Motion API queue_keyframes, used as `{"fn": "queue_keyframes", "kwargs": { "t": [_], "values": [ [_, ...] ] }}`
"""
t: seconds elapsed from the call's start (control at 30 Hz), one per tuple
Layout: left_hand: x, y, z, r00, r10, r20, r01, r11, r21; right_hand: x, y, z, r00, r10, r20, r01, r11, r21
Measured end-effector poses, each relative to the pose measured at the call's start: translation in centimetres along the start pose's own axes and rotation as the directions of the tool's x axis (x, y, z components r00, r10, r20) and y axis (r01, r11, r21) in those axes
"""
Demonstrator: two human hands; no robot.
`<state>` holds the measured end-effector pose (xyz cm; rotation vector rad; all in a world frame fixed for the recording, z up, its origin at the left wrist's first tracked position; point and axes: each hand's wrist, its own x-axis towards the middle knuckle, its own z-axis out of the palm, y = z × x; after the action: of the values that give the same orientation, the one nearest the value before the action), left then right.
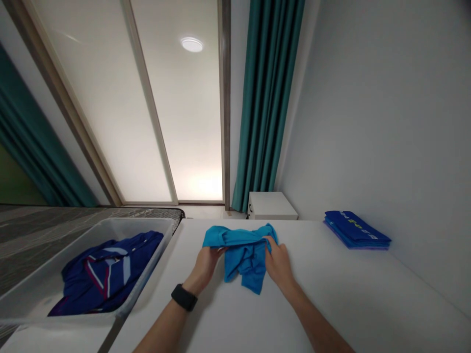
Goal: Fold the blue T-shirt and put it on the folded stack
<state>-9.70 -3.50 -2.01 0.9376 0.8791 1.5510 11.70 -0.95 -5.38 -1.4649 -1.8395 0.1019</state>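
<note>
A bright blue piece of clothing (245, 260) is bunched up over the middle of the white table, its lower folds hanging toward me. My left hand (205, 264), with a black watch on the wrist, is closed on the garment's left end. At its right end, my right hand (277, 260) pinches the cloth between thumb and fingers. The garment's exact kind cannot be made out through the folds.
A translucent plastic bin (142, 282) on the left holds dark blue clothes (114, 269) with red and white stripes. Folded blue clothes (355, 230) lie stacked at the right by the wall. Beyond the white table (235, 323) stands a small white cabinet (272, 205).
</note>
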Motion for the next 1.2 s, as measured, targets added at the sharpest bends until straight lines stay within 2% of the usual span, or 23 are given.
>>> {"fn": "queue_keyframes", "kwargs": {
  "t": [0.1, 0.2, 0.27, 0.3, 0.37, 0.4, 0.43, 0.5, 0.6, 0.7, 0.8, 0.9, 0.97, 1.07, 1.13, 1.2],
  "values": [
    [1.6, 1.6, 0.2, 0.993, 0.101, -0.055, -0.098, 0.994, 0.056, 1.1, -1.0, -1.9, 0.992, 0.125, -0.003, -0.119, 0.951, 0.287],
    [3.1, 4.4, 1.0, 0.983, 0.184, 0.024, -0.186, 0.968, 0.168, 2.8, -2.5, -4.3, 0.987, 0.161, 0.002, -0.137, 0.833, 0.536],
    [3.5, 6.5, 1.8, 0.955, 0.286, 0.082, -0.296, 0.888, 0.352, 4.0, -3.4, -6.1, 0.975, 0.218, -0.052, -0.132, 0.749, 0.650],
    [3.5, 7.5, 2.2, 0.942, 0.319, 0.102, -0.330, 0.837, 0.436, 4.5, -3.8, -7.0, 0.957, 0.287, -0.048, -0.169, 0.681, 0.712],
    [3.0, 8.8, 2.8, 0.912, 0.373, 0.170, -0.403, 0.738, 0.542, 5.1, -4.5, -8.5, 0.911, 0.404, 0.088, -0.295, 0.487, 0.822],
    [2.6, 9.1, 2.9, 0.902, 0.380, 0.205, -0.425, 0.699, 0.575, 5.1, -4.7, -9.2, 0.893, 0.405, 0.194, -0.358, 0.381, 0.853],
    [2.3, 9.2, 2.8, 0.897, 0.378, 0.230, -0.437, 0.672, 0.598, 5.0, -4.9, -9.7, 0.880, 0.365, 0.304, -0.417, 0.287, 0.863],
    [1.6, 8.9, 2.4, 0.903, 0.362, 0.232, -0.423, 0.651, 0.631, 4.3, -5.1, -10.3, 0.855, 0.219, 0.471, -0.507, 0.154, 0.848],
    [1.3, 8.5, 1.7, 0.925, 0.344, 0.160, -0.363, 0.683, 0.634, 3.2, -5.2, -10.4, 0.800, 0.102, 0.591, -0.596, 0.021, 0.803],
    [1.4, 8.9, 1.7, 0.966, 0.239, 0.099, -0.254, 0.805, 0.537, 3.1, -5.8, -10.2, 0.775, 0.074, 0.628, -0.622, -0.090, 0.778],
    [1.5, 8.8, 2.3, 0.988, 0.124, 0.094, -0.152, 0.907, 0.393, 3.7, -7.0, -9.9, 0.825, 0.047, 0.563, -0.542, -0.220, 0.811],
    [2.0, 7.0, 2.1, 0.990, 0.127, 0.066, -0.141, 0.935, 0.326, 4.0, -7.9, -9.2, 0.880, 0.069, 0.469, -0.418, -0.356, 0.836],
    [2.7, 5.5, 1.6, 0.990, 0.137, 0.044, -0.144, 0.935, 0.323, 4.3, -8.1, -8.4, 0.902, 0.113, 0.416, -0.343, -0.397, 0.851],
    [4.6, 4.9, 1.2, 0.971, 0.227, 0.071, -0.237, 0.894, 0.380, 5.7, -7.8, -6.8, 0.915, 0.157, 0.371, -0.292, -0.376, 0.879],
    [5.9, 6.3, 1.6, 0.921, 0.371, 0.116, -0.378, 0.785, 0.491, 7.2, -7.5, -6.2, 0.932, 0.191, 0.307, -0.239, -0.310, 0.920],
    [6.7, 8.5, 2.4, 0.862, 0.467, 0.198, -0.488, 0.656, 0.576, 8.5, -7.3, -6.2, 0.961, 0.239, 0.139, -0.104, -0.154, 0.983]
  ]
}}
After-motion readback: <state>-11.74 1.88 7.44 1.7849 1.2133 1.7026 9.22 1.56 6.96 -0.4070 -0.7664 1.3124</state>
